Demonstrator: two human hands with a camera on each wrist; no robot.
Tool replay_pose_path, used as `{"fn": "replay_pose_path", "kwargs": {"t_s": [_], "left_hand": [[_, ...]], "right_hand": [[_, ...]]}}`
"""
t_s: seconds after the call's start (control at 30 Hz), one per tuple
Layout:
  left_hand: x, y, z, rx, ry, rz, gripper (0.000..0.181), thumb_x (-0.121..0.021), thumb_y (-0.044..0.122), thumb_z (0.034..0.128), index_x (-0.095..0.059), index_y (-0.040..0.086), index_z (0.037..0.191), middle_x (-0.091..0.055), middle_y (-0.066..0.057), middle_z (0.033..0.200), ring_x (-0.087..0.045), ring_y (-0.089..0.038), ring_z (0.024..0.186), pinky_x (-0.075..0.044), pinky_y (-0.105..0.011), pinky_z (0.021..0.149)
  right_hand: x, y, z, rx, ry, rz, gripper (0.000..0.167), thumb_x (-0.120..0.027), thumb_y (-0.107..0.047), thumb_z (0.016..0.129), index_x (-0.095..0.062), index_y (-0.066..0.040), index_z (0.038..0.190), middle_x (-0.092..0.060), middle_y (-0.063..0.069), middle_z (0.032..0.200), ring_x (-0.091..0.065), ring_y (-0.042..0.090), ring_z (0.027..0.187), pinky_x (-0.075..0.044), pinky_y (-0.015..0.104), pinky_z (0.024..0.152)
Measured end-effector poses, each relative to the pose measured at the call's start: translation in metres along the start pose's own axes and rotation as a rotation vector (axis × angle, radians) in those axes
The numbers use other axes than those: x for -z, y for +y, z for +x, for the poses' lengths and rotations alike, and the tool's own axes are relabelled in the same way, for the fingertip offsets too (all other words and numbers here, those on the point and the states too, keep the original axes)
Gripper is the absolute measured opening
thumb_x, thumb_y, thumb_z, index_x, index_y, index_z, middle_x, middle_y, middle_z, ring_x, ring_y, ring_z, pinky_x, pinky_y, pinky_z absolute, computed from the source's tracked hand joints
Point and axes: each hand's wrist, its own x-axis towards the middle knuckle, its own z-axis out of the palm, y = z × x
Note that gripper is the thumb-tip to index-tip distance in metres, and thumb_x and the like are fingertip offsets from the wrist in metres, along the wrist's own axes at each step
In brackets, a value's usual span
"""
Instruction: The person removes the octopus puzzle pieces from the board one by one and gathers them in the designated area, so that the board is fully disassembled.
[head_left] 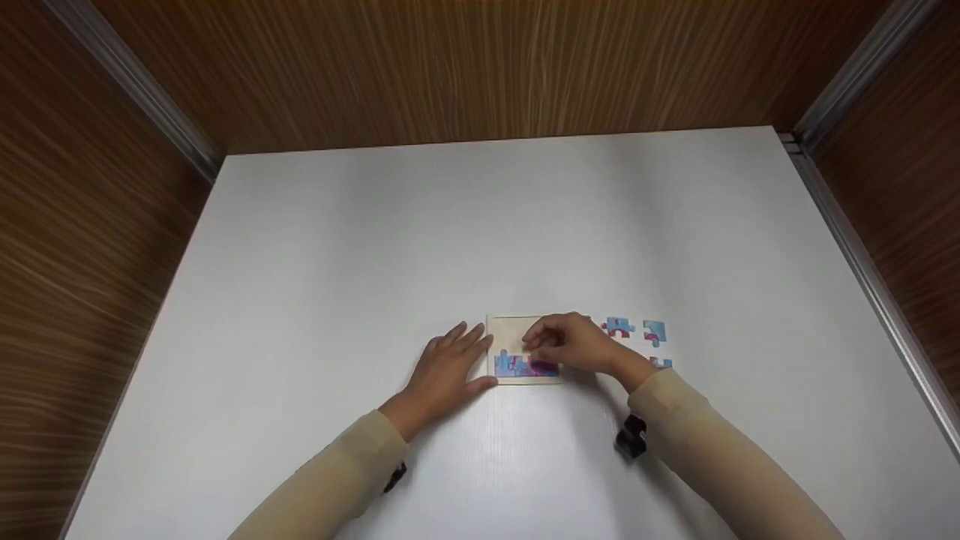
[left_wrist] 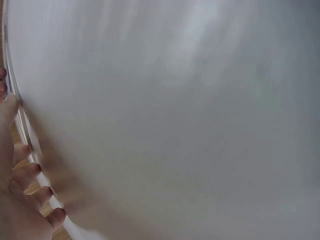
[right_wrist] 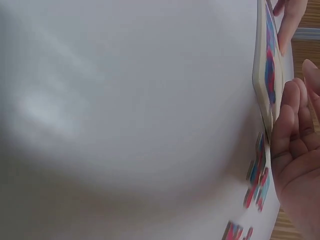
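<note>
A pale wooden puzzle tray lies flat on the white table, its bottom row filled with blue, pink and purple jigsaw pieces. At its left edge, the left hand is spread on the table, with index finger and thumb reaching the tray. The right hand is over the tray's right part, fingers loosely bent. In the right wrist view a gap shows between thumb and fingertips, with no piece seen there. The right hand hides part of the tray in the head view.
Loose jigsaw pieces lie right of the tray, among them a blue and red one and a corner-like one. Another piece is partly covered by the right forearm. Wood-grained panels stand around the table.
</note>
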Motion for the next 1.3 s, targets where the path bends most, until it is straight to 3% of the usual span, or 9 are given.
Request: {"fn": "replay_pose_path", "kwargs": {"t_s": [0.3,0.53,0.7,1.3], "left_hand": [[0.003,0.002,-0.001,0.024,-0.053,-0.032,0.07,-0.052,0.054,0.0922,-0.036,0.016,0.148,-0.026,-0.003,0.155,-0.018,-0.026,0.142,-0.021,-0.048,0.109],[0.005,0.002,0.0,0.023,-0.053,-0.031,0.07,-0.053,0.054,0.0916,-0.037,0.015,0.147,-0.027,-0.003,0.154,-0.019,-0.027,0.142,-0.021,-0.048,0.109],[0.004,0.001,0.0,0.02,-0.044,-0.022,0.07,-0.053,0.055,0.0915,-0.039,0.014,0.147,-0.028,-0.004,0.154,-0.02,-0.027,0.141,-0.023,-0.048,0.108],[0.005,0.002,-0.002,0.014,-0.043,-0.004,0.07,-0.052,0.055,0.0917,-0.039,0.014,0.146,-0.028,-0.004,0.154,-0.021,-0.027,0.141,-0.025,-0.049,0.107]], "right_hand": [[-0.009,-0.012,0.013,-0.03,-0.015,0.007,0.019,-0.067,-0.004,0.087,-0.068,-0.004,0.107,-0.07,0.004,0.099,-0.065,0.016,0.089,-0.05,0.035,0.081],[-0.015,-0.017,0.019,-0.047,-0.027,0.021,0.021,-0.066,-0.002,0.088,-0.067,-0.002,0.108,-0.07,0.005,0.1,-0.066,0.016,0.088,-0.052,0.033,0.078],[-0.02,-0.019,0.021,-0.03,-0.038,0.009,0.021,-0.066,-0.002,0.088,-0.067,-0.002,0.109,-0.07,0.005,0.101,-0.065,0.016,0.093,-0.05,0.034,0.083],[-0.029,-0.02,0.02,-0.02,-0.001,-0.045,0.021,-0.064,0.002,0.087,-0.068,-0.003,0.107,-0.07,0.005,0.101,-0.064,0.017,0.089,-0.05,0.037,0.083]]}}
